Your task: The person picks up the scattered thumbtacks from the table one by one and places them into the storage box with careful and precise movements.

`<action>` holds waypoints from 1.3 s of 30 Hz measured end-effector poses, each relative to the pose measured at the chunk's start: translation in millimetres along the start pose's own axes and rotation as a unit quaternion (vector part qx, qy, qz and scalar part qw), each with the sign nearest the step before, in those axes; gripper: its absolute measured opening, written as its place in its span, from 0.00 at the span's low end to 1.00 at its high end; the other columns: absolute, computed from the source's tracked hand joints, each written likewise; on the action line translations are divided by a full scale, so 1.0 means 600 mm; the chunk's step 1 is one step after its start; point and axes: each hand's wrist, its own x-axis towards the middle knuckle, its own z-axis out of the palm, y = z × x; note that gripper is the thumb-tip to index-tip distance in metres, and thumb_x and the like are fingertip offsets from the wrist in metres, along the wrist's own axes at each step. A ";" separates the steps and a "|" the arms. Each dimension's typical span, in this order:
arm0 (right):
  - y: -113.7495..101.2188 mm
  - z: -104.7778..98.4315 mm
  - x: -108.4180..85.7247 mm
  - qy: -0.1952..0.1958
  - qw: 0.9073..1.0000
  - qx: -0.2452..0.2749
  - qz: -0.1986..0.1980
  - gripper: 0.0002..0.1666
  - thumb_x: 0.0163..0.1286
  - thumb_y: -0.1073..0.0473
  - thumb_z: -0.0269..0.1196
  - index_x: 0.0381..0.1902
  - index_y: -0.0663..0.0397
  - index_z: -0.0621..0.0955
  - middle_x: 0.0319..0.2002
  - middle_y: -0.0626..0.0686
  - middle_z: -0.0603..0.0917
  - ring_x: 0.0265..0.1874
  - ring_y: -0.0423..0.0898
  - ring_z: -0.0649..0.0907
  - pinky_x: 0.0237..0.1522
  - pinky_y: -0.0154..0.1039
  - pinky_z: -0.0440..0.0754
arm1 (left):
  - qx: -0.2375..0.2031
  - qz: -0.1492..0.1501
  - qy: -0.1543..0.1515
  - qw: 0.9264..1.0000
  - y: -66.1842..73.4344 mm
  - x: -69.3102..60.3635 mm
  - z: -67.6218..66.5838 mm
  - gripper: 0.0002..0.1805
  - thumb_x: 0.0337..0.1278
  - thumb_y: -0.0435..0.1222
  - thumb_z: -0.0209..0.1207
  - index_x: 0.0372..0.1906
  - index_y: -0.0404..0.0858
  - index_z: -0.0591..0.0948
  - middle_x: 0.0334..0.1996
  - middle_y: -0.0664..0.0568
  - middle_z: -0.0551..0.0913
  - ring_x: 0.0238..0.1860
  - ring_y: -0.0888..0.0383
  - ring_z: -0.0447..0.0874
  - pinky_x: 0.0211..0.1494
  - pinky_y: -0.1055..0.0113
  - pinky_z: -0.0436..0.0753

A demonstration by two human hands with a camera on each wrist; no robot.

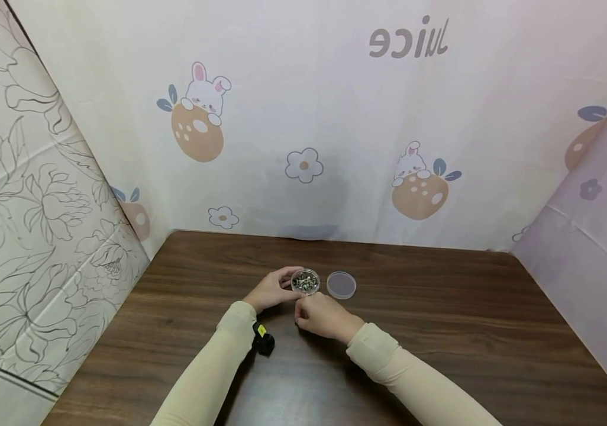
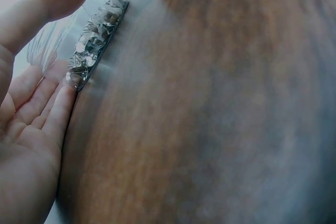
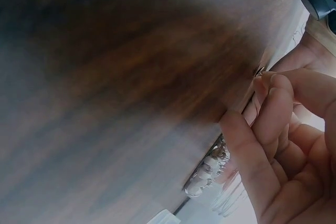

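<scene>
A small round clear dish [image 1: 305, 281] full of shiny metal thumbtacks [image 2: 94, 40] sits on the wooden table. My left hand [image 1: 274, 290] holds the dish from its left side, fingers behind and thumb in front. Just in front of the dish, my right hand [image 1: 326, 315] is low over the table with its fingers curled. Between thumb and index finger it pinches a small metal thumbtack [image 3: 259, 72], mostly hidden by the fingertips. A clear round lid [image 1: 341, 285] lies flat to the right of the dish.
The brown wooden table [image 1: 442, 331] reaches back to a patterned curtain [image 1: 303, 118], with more curtains at both sides. A black wrist camera [image 1: 264, 341] sits on my left wrist.
</scene>
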 end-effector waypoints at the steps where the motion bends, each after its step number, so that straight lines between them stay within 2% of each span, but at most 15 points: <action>1: 0.000 0.000 0.000 0.000 1.000 0.000 0.001 0.09 0.69 0.65 0.65 0.28 0.49 0.84 0.24 0.40 0.79 0.19 0.32 0.74 0.25 0.29 0.76 | 0.001 0.000 0.000 1.000 0.000 0.000 0.000 0.38 0.55 0.38 0.74 0.72 0.45 0.72 0.67 0.51 0.74 0.67 0.50 0.72 0.65 0.57 0.76; 12: 0.003 0.000 -0.002 0.010 1.000 0.009 -0.011 0.09 0.68 0.66 0.64 0.29 0.49 0.84 0.20 0.39 0.77 0.16 0.32 0.72 0.22 0.29 0.74 | 0.012 -0.001 0.006 1.000 0.006 -0.002 0.001 0.37 0.57 0.36 0.72 0.71 0.44 0.72 0.67 0.49 0.73 0.68 0.49 0.71 0.68 0.56 0.73; 19: 0.010 -0.001 -0.005 0.016 0.999 0.033 -0.023 0.08 0.68 0.67 0.62 0.31 0.48 0.82 0.18 0.39 0.73 0.16 0.33 0.71 0.21 0.30 0.73 | 0.005 0.015 0.004 1.000 0.041 -0.019 0.006 0.35 0.61 0.29 0.67 0.72 0.36 0.69 0.68 0.40 0.71 0.69 0.43 0.68 0.71 0.51 0.68; 22: 0.014 -0.004 -0.006 0.007 0.999 0.043 -0.021 0.09 0.69 0.66 0.61 0.31 0.47 0.81 0.18 0.40 0.74 0.16 0.34 0.71 0.21 0.30 0.73 | 0.002 0.017 0.002 1.000 0.048 -0.023 0.006 0.35 0.61 0.29 0.67 0.73 0.34 0.68 0.68 0.38 0.70 0.69 0.42 0.68 0.72 0.51 0.68; 28: 0.019 -0.009 -0.011 0.001 0.998 0.060 -0.015 0.07 0.73 0.64 0.60 0.34 0.47 0.81 0.17 0.38 0.75 0.13 0.34 0.71 0.20 0.30 0.72 | 0.017 0.008 0.005 1.000 0.027 -0.014 0.006 0.35 0.62 0.30 0.67 0.73 0.39 0.69 0.69 0.42 0.71 0.69 0.44 0.68 0.72 0.52 0.68; 32: 0.023 -0.018 -0.014 0.025 0.997 0.068 -0.011 0.06 0.74 0.62 0.59 0.35 0.47 0.80 0.18 0.39 0.76 0.14 0.33 0.71 0.20 0.31 0.72 | 0.027 -0.002 0.006 1.000 0.012 -0.006 0.003 0.35 0.61 0.33 0.68 0.72 0.44 0.70 0.69 0.47 0.71 0.70 0.47 0.68 0.71 0.55 0.70; 39: 0.029 -0.041 -0.017 0.066 0.996 0.062 -0.001 0.04 0.75 0.59 0.60 0.38 0.48 0.81 0.22 0.39 0.78 0.15 0.34 0.73 0.21 0.33 0.75 | 0.026 -0.015 0.003 1.000 0.008 -0.004 0.001 0.37 0.59 0.39 0.71 0.72 0.48 0.71 0.70 0.50 0.70 0.70 0.47 0.67 0.68 0.54 0.74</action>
